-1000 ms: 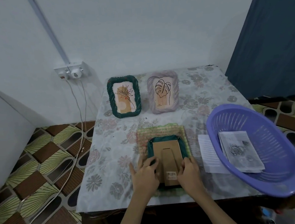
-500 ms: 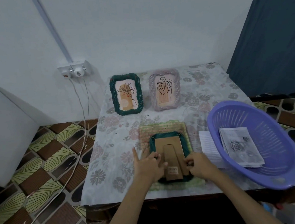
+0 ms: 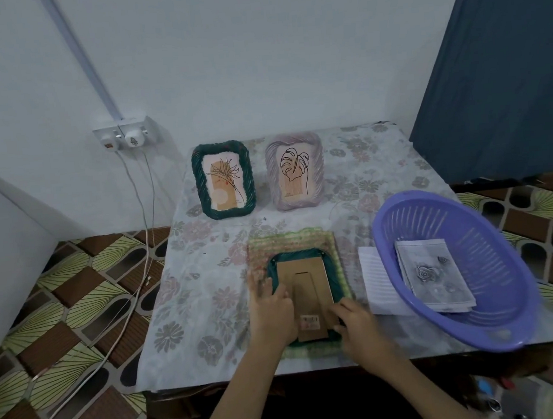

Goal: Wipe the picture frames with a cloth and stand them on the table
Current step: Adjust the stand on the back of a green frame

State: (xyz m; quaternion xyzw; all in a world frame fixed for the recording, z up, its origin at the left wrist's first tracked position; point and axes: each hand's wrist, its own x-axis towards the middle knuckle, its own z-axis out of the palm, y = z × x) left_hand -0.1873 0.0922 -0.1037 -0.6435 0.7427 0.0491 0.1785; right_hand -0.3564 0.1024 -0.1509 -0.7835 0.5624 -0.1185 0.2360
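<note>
Two hands: ours, both low at the near edge of the table, both on the face-down frame.
Left hand: lies on the frame's left rim and cardboard back, fingers stretched forward and a little spread; motion blur hides the fingertips.
Right hand: at the frame's near right corner, fingers bent against the edge; we cannot tell whether they pinch it or only press.
Face-down frame: dark green woven rim, brown backing and stand leg up, flat on the green cloth, which lies on the floral table cover.
White paper: just right of the cloth, partly under the basket.
Purple basket: right side of the table, holding printed sheets with a rose drawing.
Green frame: upright near the far edge, facing us.
Lilac frame: upright just right of the green one, apart from it.
Wall socket: on the wall beyond, cables hanging to the floor.
</note>
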